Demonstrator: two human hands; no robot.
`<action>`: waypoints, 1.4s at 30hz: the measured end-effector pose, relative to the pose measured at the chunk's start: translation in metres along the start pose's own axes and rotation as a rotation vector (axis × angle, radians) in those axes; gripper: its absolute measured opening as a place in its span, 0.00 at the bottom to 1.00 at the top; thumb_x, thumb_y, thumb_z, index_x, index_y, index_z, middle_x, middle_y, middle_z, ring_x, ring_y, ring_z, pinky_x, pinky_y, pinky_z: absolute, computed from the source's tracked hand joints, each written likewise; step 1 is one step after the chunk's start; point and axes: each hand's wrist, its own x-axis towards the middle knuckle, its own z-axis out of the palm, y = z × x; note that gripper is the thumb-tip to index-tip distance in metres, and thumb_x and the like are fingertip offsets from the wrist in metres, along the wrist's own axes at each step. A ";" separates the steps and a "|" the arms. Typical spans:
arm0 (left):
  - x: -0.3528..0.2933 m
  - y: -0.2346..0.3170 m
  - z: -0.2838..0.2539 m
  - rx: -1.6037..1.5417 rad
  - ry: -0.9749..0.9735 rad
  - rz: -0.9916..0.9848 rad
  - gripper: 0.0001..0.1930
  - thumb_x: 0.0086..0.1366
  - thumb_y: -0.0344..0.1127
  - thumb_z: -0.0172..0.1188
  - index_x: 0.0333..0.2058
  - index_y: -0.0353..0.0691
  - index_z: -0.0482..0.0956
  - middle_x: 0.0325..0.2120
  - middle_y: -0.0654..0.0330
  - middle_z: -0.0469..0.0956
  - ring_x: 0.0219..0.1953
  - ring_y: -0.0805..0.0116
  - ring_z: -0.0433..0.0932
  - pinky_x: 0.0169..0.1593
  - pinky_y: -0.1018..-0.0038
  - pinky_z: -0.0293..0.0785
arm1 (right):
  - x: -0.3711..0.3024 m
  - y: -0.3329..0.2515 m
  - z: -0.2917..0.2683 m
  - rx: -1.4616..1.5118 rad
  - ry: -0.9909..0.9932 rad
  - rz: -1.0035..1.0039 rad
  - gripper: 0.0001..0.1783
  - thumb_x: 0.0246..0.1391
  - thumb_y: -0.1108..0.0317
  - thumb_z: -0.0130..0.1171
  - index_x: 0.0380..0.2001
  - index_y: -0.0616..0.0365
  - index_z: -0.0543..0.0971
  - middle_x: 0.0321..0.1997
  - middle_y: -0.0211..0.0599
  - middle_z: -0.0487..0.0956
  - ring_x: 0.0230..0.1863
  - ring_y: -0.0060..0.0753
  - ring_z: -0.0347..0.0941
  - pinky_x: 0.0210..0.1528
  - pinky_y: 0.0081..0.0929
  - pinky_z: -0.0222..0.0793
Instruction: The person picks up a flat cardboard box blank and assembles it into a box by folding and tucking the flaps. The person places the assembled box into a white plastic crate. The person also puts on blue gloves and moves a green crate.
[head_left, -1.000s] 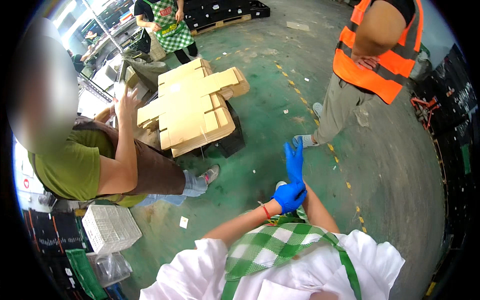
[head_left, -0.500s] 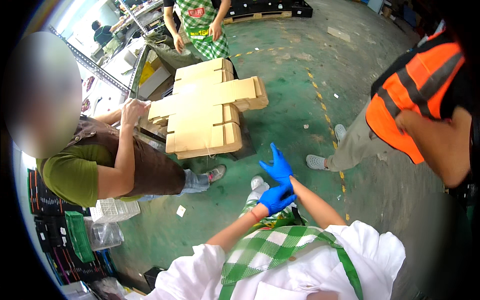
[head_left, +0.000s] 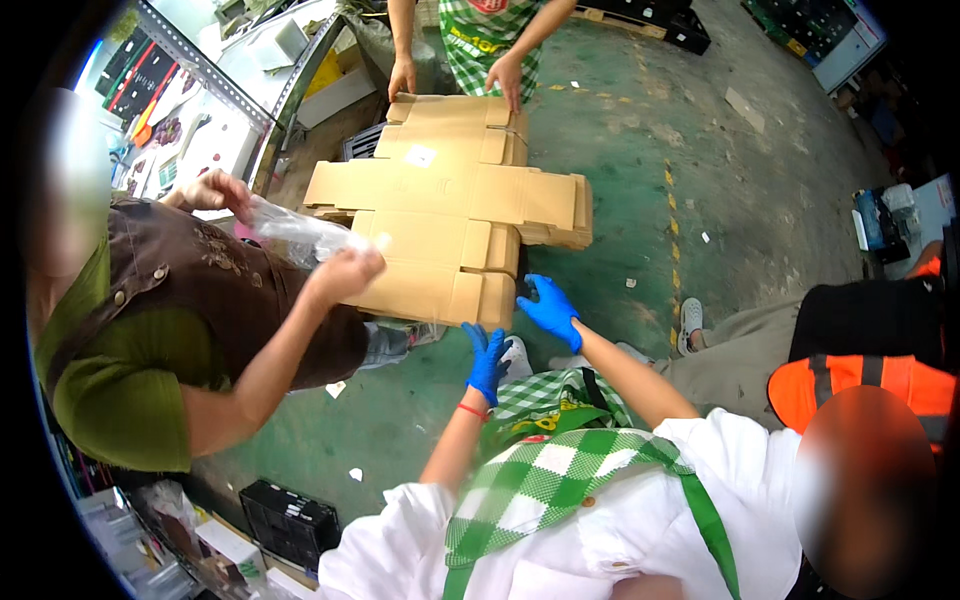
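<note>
A stack of flattened cardboard boxes (head_left: 420,190) lies before me, its cut-out flaps sticking out to the sides. At its near edge my left hand (head_left: 487,362), in a blue glove, has its fingers apart, at or just short of the cardboard. My right hand (head_left: 550,312), gloved in blue too, is beside the near right corner, fingers spread and holding nothing. Whether either hand touches the stack I cannot tell. A co-worker at the left, in a brown apron (head_left: 215,265), stretches a clear plastic bag or film (head_left: 305,230) between both hands over the stack.
Across the stack, a person in a green checked apron (head_left: 480,60) has both hands at its far edge. Someone in an orange vest (head_left: 870,390) stands at my right. A metal rack (head_left: 215,70) rises at the left; a black crate (head_left: 290,525) sits on the floor.
My hands were together, one on the other's wrist; now they are apart and by the stack. The far person's hands came down to it. Clear plastic now shows in the left co-worker's hands.
</note>
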 end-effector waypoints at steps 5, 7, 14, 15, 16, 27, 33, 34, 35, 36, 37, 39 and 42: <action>0.009 -0.015 -0.022 0.080 0.188 0.150 0.46 0.57 0.42 0.53 0.56 0.65 0.20 0.55 0.60 0.58 0.47 0.60 0.69 0.48 0.64 0.62 | 0.100 0.033 -0.013 -0.497 -0.043 0.132 0.49 0.35 0.49 0.58 0.57 0.57 0.48 0.61 0.49 0.46 0.62 0.49 0.43 0.58 0.47 0.44; 0.000 -0.021 -0.034 0.029 0.236 0.088 0.45 0.56 0.41 0.53 0.57 0.61 0.23 0.54 0.58 0.59 0.46 0.60 0.69 0.47 0.65 0.63 | 0.138 0.028 -0.024 -0.701 -0.084 0.170 0.57 0.31 0.44 0.60 0.59 0.56 0.41 0.64 0.46 0.40 0.64 0.45 0.35 0.61 0.49 0.34; -0.013 -0.073 -0.042 -0.169 0.454 0.003 0.39 0.55 0.36 0.56 0.58 0.41 0.40 0.48 0.50 0.63 0.41 0.63 0.72 0.41 0.72 0.68 | 0.218 0.034 -0.053 -0.929 -0.268 0.141 0.69 0.17 0.38 0.65 0.60 0.53 0.38 0.64 0.44 0.36 0.65 0.44 0.29 0.60 0.56 0.26; -0.016 -0.067 -0.029 -0.164 0.459 -0.021 0.36 0.55 0.37 0.55 0.57 0.41 0.42 0.47 0.51 0.64 0.42 0.62 0.71 0.42 0.71 0.67 | 0.221 0.037 -0.059 -0.948 -0.311 0.133 0.69 0.17 0.38 0.65 0.60 0.53 0.38 0.64 0.44 0.35 0.65 0.44 0.29 0.60 0.56 0.26; -0.013 -0.067 -0.023 -0.181 0.459 -0.020 0.36 0.55 0.37 0.55 0.57 0.41 0.42 0.47 0.51 0.64 0.42 0.61 0.71 0.43 0.71 0.67 | 0.223 0.039 -0.062 -0.966 -0.353 0.127 0.70 0.16 0.38 0.66 0.60 0.52 0.38 0.64 0.44 0.35 0.65 0.44 0.29 0.60 0.56 0.25; 0.041 -0.062 0.000 -0.188 0.539 0.060 0.34 0.54 0.38 0.57 0.56 0.46 0.48 0.48 0.55 0.62 0.41 0.59 0.72 0.40 0.67 0.68 | 0.223 0.000 -0.107 -0.662 0.121 -0.273 0.55 0.31 0.43 0.61 0.58 0.57 0.46 0.61 0.48 0.47 0.62 0.45 0.43 0.59 0.53 0.33; 0.087 -0.063 -0.041 -0.037 0.751 0.147 0.35 0.52 0.38 0.58 0.56 0.44 0.50 0.49 0.55 0.62 0.41 0.62 0.69 0.42 0.68 0.65 | 0.217 0.038 -0.092 -0.005 0.617 -0.083 0.36 0.50 0.50 0.47 0.53 0.68 0.56 0.56 0.55 0.58 0.57 0.50 0.52 0.57 0.33 0.50; 0.093 -0.062 -0.043 -0.003 0.774 0.155 0.35 0.52 0.38 0.58 0.56 0.44 0.49 0.50 0.55 0.60 0.42 0.62 0.69 0.43 0.68 0.65 | 0.219 0.045 -0.089 0.062 0.530 -0.060 0.35 0.51 0.49 0.46 0.52 0.68 0.58 0.55 0.55 0.59 0.57 0.50 0.54 0.57 0.33 0.50; 0.100 -0.060 -0.047 0.031 0.800 0.162 0.36 0.52 0.38 0.58 0.56 0.44 0.48 0.51 0.55 0.59 0.43 0.61 0.69 0.43 0.68 0.65 | 0.222 0.052 -0.087 0.129 0.441 -0.038 0.34 0.51 0.49 0.45 0.51 0.68 0.59 0.55 0.55 0.60 0.56 0.49 0.55 0.57 0.32 0.50; 0.106 -0.058 -0.050 0.065 0.828 0.170 0.37 0.52 0.38 0.58 0.57 0.44 0.48 0.52 0.55 0.58 0.44 0.61 0.68 0.44 0.67 0.64 | 0.225 0.058 -0.083 0.196 0.349 -0.016 0.33 0.52 0.49 0.43 0.50 0.68 0.60 0.54 0.55 0.61 0.56 0.49 0.56 0.57 0.32 0.50; 0.113 -0.057 -0.053 0.033 0.786 0.197 0.39 0.51 0.37 0.59 0.58 0.45 0.45 0.55 0.55 0.54 0.48 0.58 0.65 0.47 0.65 0.62 | 0.231 0.067 -0.078 0.268 0.310 -0.039 0.32 0.53 0.49 0.42 0.50 0.68 0.61 0.53 0.55 0.62 0.55 0.49 0.56 0.56 0.31 0.51; 0.121 -0.039 -0.045 -0.083 0.733 0.185 0.40 0.49 0.35 0.60 0.57 0.40 0.46 0.55 0.55 0.54 0.53 0.60 0.59 0.53 0.67 0.55 | 0.253 0.089 -0.072 0.409 0.249 -0.084 0.31 0.54 0.49 0.39 0.49 0.68 0.63 0.52 0.55 0.64 0.55 0.48 0.58 0.56 0.29 0.52; 0.131 -0.028 -0.041 -0.096 0.728 0.123 0.41 0.49 0.32 0.60 0.58 0.43 0.45 0.54 0.57 0.58 0.53 0.62 0.59 0.53 0.68 0.55 | 0.285 0.126 -0.067 0.046 0.114 -0.095 0.36 0.51 0.44 0.40 0.52 0.65 0.60 0.55 0.51 0.61 0.56 0.48 0.56 0.58 0.35 0.48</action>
